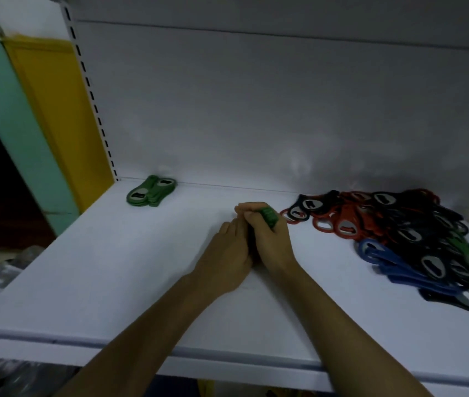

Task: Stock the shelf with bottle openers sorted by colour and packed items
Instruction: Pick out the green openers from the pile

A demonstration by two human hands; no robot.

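One yellow panel [55,116] stands far left of the fingers, next to a slotted upright [91,90]. Left of the fingers and further back, a green stack [151,191] of bottle openers lies flat on the white shelf [107,270], close to the back wall and well apart from both hands.

At mid-shelf the left hand [232,252] and the right hand [275,240] are pressed side by side around a green bundle [269,217] of openers. The left fingers lie close together along the bundle's left side, one fingertip reaching over its top. The right fingers are curled tight round it, so only its ribbed green edge shows between them. Whether the bundle touches the shelf cannot be told.

Just right of the fingers begins a mixed pile [416,239] of openers, with red, black, blue and green ones tangled over one another. It spreads toward the shelf's right end and is blurred at its near edge.
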